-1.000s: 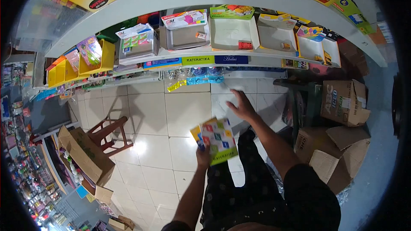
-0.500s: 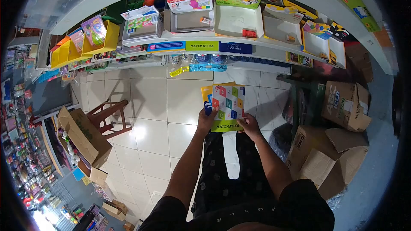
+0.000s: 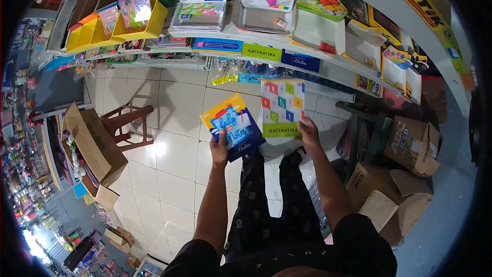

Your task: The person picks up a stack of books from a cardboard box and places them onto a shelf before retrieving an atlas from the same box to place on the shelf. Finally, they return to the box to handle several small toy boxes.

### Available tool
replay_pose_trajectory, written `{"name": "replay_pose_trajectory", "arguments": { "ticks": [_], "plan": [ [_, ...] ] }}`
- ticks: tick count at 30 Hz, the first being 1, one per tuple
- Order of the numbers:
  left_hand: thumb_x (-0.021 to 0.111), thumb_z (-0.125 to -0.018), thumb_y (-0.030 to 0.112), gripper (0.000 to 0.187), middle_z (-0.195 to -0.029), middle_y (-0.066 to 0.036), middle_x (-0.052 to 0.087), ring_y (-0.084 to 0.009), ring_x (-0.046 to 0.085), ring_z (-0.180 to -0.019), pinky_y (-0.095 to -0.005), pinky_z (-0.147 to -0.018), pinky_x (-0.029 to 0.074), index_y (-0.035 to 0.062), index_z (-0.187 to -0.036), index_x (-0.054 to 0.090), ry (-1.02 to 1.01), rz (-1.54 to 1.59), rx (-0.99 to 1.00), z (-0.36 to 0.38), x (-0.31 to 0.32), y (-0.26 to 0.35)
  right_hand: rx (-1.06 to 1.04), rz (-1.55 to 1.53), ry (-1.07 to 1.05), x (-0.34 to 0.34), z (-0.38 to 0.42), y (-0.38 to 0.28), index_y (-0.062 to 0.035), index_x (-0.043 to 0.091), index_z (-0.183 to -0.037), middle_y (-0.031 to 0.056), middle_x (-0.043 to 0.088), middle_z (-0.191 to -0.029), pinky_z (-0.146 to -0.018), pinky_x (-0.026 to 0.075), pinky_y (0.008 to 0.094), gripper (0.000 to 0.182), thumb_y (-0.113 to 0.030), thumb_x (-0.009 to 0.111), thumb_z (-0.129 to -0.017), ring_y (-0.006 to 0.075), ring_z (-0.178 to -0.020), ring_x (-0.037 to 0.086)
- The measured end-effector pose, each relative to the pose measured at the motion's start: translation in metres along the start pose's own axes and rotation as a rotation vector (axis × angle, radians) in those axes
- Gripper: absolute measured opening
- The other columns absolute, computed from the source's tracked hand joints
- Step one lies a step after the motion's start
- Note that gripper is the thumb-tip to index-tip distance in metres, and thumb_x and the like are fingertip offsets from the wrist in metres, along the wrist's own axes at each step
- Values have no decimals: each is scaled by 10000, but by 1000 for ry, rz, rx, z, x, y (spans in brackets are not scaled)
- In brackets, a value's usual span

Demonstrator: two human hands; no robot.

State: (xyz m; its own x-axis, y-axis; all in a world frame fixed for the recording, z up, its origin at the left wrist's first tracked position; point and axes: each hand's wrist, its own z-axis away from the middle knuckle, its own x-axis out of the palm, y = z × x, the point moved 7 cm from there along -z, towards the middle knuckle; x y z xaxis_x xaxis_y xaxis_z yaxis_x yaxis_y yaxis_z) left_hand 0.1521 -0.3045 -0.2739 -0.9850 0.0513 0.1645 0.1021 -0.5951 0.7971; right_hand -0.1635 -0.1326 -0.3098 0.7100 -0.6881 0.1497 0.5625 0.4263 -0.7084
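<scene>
Two books are held apart over the floor in front of the shelf. The blue and yellow "Daily Notes" book (image 3: 240,132) is tilted, and my left hand (image 3: 219,150) grips it by its lower left edge, thumb on the cover. The Matematika book (image 3: 283,103), with coloured diamonds and a green lower band, is upright. My right hand (image 3: 308,134) is closed on its lower right edge; some fingers are hidden behind it.
The shelf (image 3: 205,36) ahead bears open small boxes, yellow bins (image 3: 141,23) and books stacked on a lower level. A brown stool (image 3: 128,125) and an open carton (image 3: 95,146) stand left. More cartons (image 3: 412,143) are piled right.
The two books, stacked together before, are now apart. My left hand has moved left and tilted the blue and yellow one. My right hand has raised the Matematika book slightly. The view has shifted.
</scene>
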Motion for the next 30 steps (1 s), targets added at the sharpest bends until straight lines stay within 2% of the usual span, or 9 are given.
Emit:
{"name": "replay_pose_trajectory", "arguments": {
  "ticks": [4,10,16,18,20,24,25,28,30],
  "plan": [
    [552,-984,291,328,-994,-59,653,-135,620,-861,-293,-798,511,2,-1137,582,40,40,44,-3,-32,16,-167,16,-17,46,-71,-60,-9,469,-1247,110,639,-975,-557,585,308,414,-233,620,-934,183,-796,657],
    [573,-970,325,346,-974,-57,654,-131,611,-869,-287,-805,500,1,-1086,607,59,-89,35,-5,-63,19,-138,-85,91,102,-162,-119,-39,433,-1293,115,618,-1076,-598,596,379,425,-178,613,-935,229,-858,646],
    [588,-962,316,341,-965,-80,669,-143,627,-841,-288,-784,517,-3,-1079,613,79,-76,14,2,-76,10,-273,61,124,127,-201,-143,-24,455,-1311,149,581,-1147,-716,622,338,374,-37,527,-945,239,-928,634],
    [596,-957,317,346,-964,-83,671,-144,630,-842,-288,-787,519,-5,-1082,610,72,-64,2,5,-75,9,-334,180,115,133,-197,-149,-18,459,-1310,154,580,-1144,-737,622,310,385,-6,527,-932,234,-921,638],
    [604,-952,319,349,-962,-81,671,-146,631,-829,-294,-780,521,-5,-1083,608,80,-86,-10,9,-76,9,-506,478,176,121,-220,-136,-30,466,-1316,165,556,-1188,-786,601,350,438,-18,576,-892,263,-998,617],
    [608,-948,333,356,-950,-83,674,-148,633,-822,-293,-772,520,-3,-1065,614,80,-105,-49,11,-77,3,-763,1411,421,174,-123,-191,-104,480,-1347,155,475,-1314,-907,503,454,572,-96,673,-808,327,-1192,512],
    [607,-947,338,359,-946,-84,675,-149,633,-821,-293,-770,520,-3,-1059,616,77,-105,-62,11,-79,0,-666,1434,343,173,-138,-174,-193,476,-1379,134,378,-1425,-990,394,494,643,-180,700,-776,365,-1294,396],
    [610,-942,359,381,-941,-89,678,-151,634,-822,-293,-773,519,-3,-1061,614,80,-148,-52,11,-82,-3,-895,1654,161,199,-139,-151,-243,464,-1396,133,319,-1479,-1040,359,498,625,-216,678,-809,386,-1310,372],
    [609,-943,357,380,-944,-90,679,-151,633,-824,-295,-776,518,-2,-1067,614,78,-177,-61,13,-83,-1,-859,1757,141,203,-142,-140,-269,386,-1444,156,234,-1527,-1107,277,512,676,-257,664,-828,416,-1359,296]
  ]
}}
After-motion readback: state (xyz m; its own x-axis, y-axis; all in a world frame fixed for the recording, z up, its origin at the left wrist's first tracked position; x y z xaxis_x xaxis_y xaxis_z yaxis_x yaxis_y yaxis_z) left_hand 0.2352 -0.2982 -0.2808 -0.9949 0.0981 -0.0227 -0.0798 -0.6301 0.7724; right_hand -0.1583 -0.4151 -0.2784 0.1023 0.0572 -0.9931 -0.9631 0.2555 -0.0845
